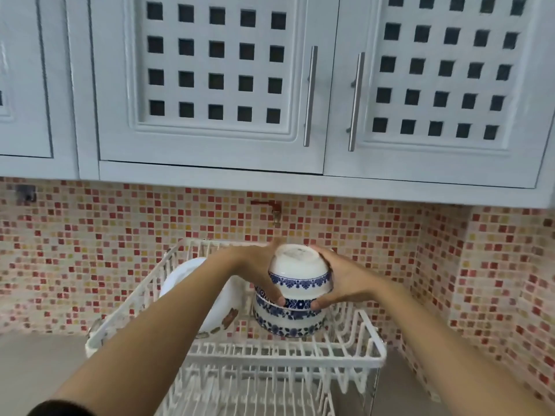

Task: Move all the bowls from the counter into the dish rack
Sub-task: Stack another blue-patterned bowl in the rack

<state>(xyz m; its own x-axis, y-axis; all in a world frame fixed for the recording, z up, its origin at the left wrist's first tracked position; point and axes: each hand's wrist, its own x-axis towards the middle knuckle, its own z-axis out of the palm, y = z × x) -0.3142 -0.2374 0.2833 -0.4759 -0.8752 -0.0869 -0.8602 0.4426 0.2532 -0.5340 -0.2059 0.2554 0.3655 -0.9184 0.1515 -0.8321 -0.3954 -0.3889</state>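
Left hand (pixel 260 276): clasping top bowl (pixel 298 274), frame centre
Right hand (pixel 342 280): clasping it too
Bowl stack (pixel 289 321): glossy, upturned, inside wire dish rack (pixel 345 360)

Stacked bowls (pixel 289 319) and a leaning plate (pixel 192 274) crowd the dish rack's (pixel 372 355) back; its front tines stand bare.

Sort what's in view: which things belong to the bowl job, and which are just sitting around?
Job: stack of upside-down blue-patterned bowls, dish rack, left hand, right hand, both gripping the stack.
Bystanders: white plate in the rack, wall tap, cabinets.
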